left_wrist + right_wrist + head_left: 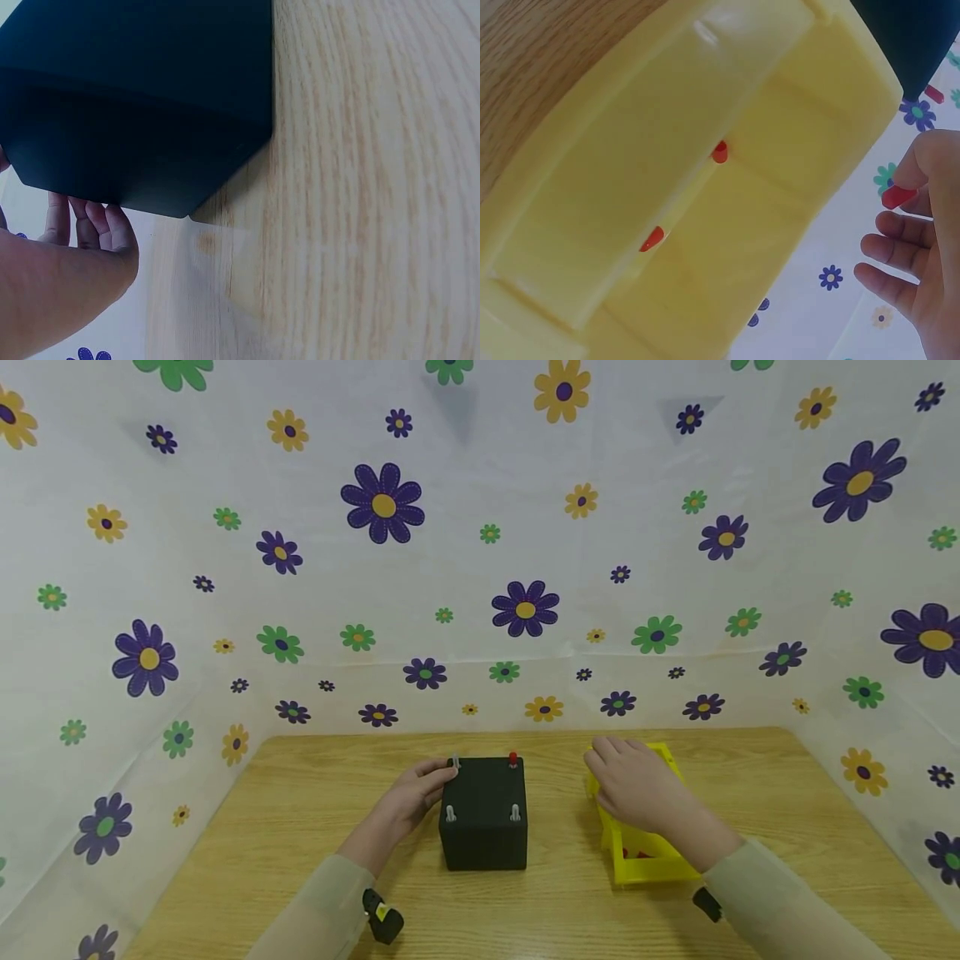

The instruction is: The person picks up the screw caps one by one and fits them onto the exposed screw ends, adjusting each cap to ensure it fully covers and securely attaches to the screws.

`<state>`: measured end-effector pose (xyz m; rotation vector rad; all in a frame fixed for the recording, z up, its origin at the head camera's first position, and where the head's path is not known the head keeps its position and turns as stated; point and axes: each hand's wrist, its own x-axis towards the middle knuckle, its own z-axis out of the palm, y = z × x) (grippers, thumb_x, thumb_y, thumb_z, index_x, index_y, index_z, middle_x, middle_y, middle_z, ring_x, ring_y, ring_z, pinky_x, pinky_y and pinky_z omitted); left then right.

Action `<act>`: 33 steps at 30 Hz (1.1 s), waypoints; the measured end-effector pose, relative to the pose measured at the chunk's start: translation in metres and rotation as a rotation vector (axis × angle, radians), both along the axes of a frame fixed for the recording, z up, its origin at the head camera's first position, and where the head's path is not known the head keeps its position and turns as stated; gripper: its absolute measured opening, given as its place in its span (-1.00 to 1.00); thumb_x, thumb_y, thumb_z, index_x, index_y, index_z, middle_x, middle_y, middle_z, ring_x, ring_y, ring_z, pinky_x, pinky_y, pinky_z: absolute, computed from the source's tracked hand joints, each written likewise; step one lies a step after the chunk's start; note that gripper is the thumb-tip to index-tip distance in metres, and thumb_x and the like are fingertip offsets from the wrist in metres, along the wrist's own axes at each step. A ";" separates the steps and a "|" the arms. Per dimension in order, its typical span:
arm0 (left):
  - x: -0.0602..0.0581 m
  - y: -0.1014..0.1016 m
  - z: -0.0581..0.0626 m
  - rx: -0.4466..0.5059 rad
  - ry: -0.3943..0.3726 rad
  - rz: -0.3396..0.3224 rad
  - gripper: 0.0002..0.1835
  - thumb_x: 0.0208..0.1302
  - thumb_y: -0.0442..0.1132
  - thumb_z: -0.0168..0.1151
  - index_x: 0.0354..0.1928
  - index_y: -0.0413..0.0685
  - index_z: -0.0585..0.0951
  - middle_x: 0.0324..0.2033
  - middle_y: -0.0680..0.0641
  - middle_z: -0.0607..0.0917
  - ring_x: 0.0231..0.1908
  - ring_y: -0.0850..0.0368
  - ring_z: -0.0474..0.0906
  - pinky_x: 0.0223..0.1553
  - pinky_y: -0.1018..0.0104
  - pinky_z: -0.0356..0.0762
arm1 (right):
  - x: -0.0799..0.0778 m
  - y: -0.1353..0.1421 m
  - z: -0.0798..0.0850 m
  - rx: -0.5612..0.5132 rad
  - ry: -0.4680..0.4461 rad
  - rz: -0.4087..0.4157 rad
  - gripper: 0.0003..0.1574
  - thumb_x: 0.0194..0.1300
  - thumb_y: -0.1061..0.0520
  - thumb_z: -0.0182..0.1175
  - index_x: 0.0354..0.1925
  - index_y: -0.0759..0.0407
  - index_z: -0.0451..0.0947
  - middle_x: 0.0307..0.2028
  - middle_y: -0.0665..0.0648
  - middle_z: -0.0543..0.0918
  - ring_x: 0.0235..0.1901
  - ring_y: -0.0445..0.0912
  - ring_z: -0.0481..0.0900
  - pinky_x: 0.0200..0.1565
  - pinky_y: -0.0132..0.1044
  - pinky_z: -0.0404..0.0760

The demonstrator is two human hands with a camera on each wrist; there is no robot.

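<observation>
A black box (487,814) with metal posts at its top corners stands on the table. A red cap (513,757) sits on its far right post. My left hand (408,797) holds the box at its far left corner, one digit on top by the post (455,762); in the left wrist view its fingers (116,225) pass behind the box's edge. My right hand (633,781) is above a yellow bin (656,870). Between thumb and fingers it pinches a small red cap (898,197), seen in the right wrist view.
More red caps (652,239) lie inside the bin. The wooden table (315,827) meets a flowered cloth (450,568) at its back and sides. Small black cameras are worn at both wrists.
</observation>
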<state>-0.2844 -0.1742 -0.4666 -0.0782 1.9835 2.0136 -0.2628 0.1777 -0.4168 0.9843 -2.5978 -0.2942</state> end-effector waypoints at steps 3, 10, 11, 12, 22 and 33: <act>0.000 0.000 0.000 0.000 -0.002 0.007 -0.41 0.60 -0.23 0.15 0.52 -0.40 0.33 0.28 -0.19 0.64 -0.02 0.30 0.68 0.61 -0.10 0.24 | -0.001 -0.002 0.000 -0.003 0.008 0.001 -0.60 0.32 0.01 0.44 -0.06 0.18 0.51 -0.13 0.14 0.57 -0.19 -0.01 0.50 0.00 -0.12 0.71; -0.001 -0.001 -0.001 0.012 0.002 -0.009 -0.41 0.61 -0.24 0.14 0.51 -0.41 0.33 0.22 -0.12 0.67 -0.04 0.31 0.68 0.61 -0.09 0.25 | -0.001 -0.006 0.000 0.006 0.038 0.011 -0.58 0.30 -0.01 0.44 -0.06 0.17 0.50 -0.11 0.13 0.58 -0.16 -0.01 0.50 0.01 -0.12 0.69; -0.001 -0.001 -0.001 0.014 0.001 -0.008 -0.42 0.61 -0.24 0.14 0.51 -0.40 0.33 0.21 -0.10 0.67 -0.05 0.32 0.68 0.61 -0.09 0.25 | -0.001 -0.007 0.000 0.006 0.041 0.013 -0.59 0.30 0.00 0.43 -0.06 0.17 0.50 -0.12 0.13 0.57 -0.17 -0.01 0.50 -0.01 -0.13 0.69; -0.001 -0.001 -0.001 0.014 0.001 -0.008 -0.42 0.61 -0.24 0.15 0.51 -0.40 0.34 0.21 -0.10 0.68 -0.05 0.32 0.68 0.61 -0.09 0.25 | -0.001 -0.008 0.000 0.004 0.041 0.014 -0.62 0.31 0.02 0.42 -0.07 0.16 0.50 -0.13 0.12 0.57 -0.17 -0.02 0.49 -0.02 -0.14 0.68; -0.002 -0.001 0.000 0.020 0.009 -0.014 -0.43 0.61 -0.24 0.14 0.50 -0.41 0.34 0.18 -0.09 0.68 -0.04 0.31 0.68 0.61 -0.10 0.23 | 0.004 -0.020 0.006 -0.011 0.048 0.042 -0.70 0.30 0.09 0.36 -0.09 0.12 0.49 -0.16 0.09 0.55 -0.18 -0.04 0.47 -0.04 -0.19 0.67; 0.001 0.000 0.000 0.011 0.001 0.006 -0.42 0.61 -0.24 0.15 0.50 -0.41 0.34 0.26 -0.17 0.65 -0.03 0.30 0.68 0.62 -0.11 0.22 | 0.010 -0.029 0.009 -0.004 0.056 0.060 -0.71 0.30 0.06 0.35 -0.09 0.11 0.50 -0.19 0.08 0.56 -0.18 -0.03 0.49 -0.04 -0.20 0.67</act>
